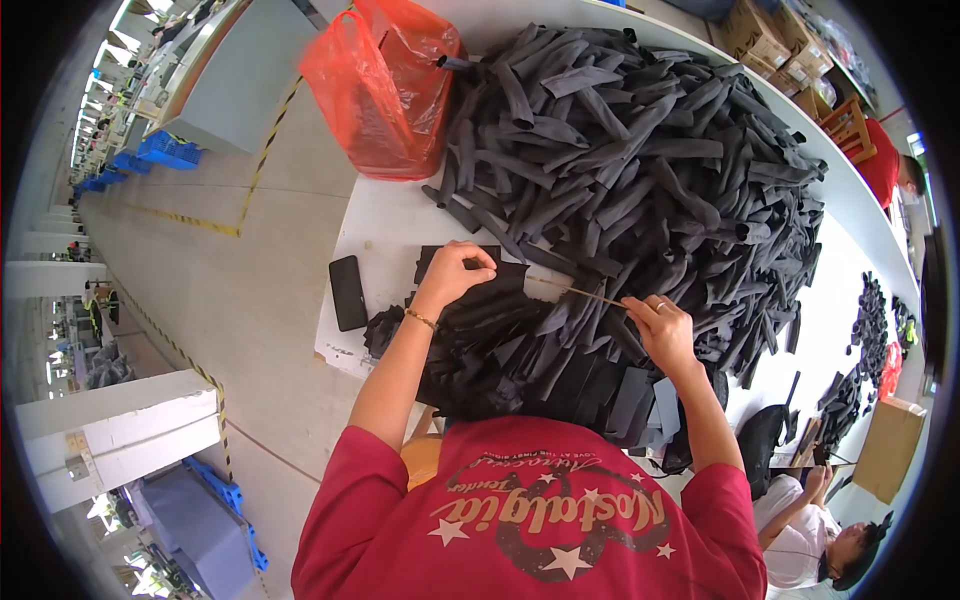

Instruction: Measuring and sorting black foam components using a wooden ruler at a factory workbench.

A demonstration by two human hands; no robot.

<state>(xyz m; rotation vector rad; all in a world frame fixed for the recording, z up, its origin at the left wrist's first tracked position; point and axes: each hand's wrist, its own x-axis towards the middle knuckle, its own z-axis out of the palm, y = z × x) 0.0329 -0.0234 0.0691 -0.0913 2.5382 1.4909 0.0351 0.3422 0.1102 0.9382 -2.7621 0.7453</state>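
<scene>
My right hand (662, 330) is closed on a thin, light brown stick (598, 297). The stick slants up and leftward from its fingers toward the dark cloth. Left of it, my left hand (462, 272) has its fingertips pinched together at the edge of a black fabric piece (512, 277); what lies between them is too small to make out. Beneath both hands, several flat black fabric pieces (480, 335) lie layered along the near table edge. Beyond them rises a large heap of dark grey fabric tubes (620, 140).
A red plastic bag (395, 110) stands at the far left of the white table (385, 215). A black phone (348, 293) lies by the left edge. On the right are a black bag (762, 445), a cardboard box (890, 448) and a seated person in white (800, 525).
</scene>
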